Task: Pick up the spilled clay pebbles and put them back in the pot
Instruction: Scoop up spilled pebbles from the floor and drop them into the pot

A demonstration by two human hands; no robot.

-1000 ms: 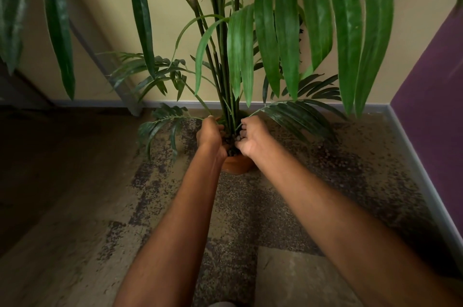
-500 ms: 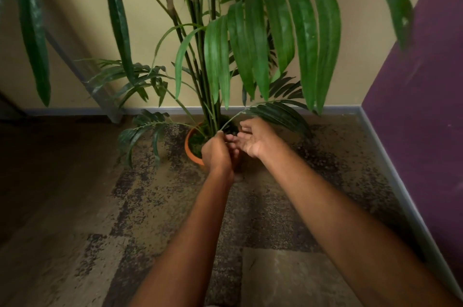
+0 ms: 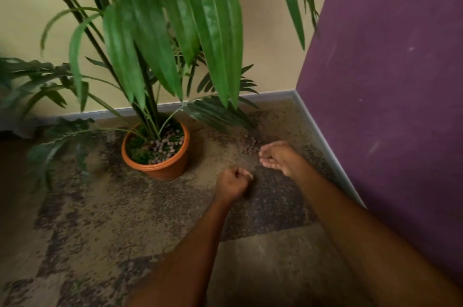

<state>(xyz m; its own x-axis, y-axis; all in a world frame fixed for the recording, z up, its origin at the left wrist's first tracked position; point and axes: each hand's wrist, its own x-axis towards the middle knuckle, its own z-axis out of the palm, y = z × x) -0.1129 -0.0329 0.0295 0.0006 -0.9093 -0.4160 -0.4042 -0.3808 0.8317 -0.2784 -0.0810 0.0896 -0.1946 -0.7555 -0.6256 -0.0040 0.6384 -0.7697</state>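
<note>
Where carpet darkens, brown pebbles (image 3: pixel 250 145) heaped; left hand (image 3: pixel 233 181) fisted; right hand (image 3: pixel 278 159) cupped open.

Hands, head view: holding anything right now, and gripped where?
Cannot tell. Left hand is a closed fist, contents hidden. Right hand is cupped near the spilled pebbles, no grip visible.

No text, label, brand, number or sign can be read anywhere in the head view. The orange pot (image 3: pixel 160 169) carries no lettering on its wall, and the purple wall (image 3: pixel 390 96) to the right of the pot and the yellow wall (image 3: pixel 270 38) behind it are bare of any writing.
</note>
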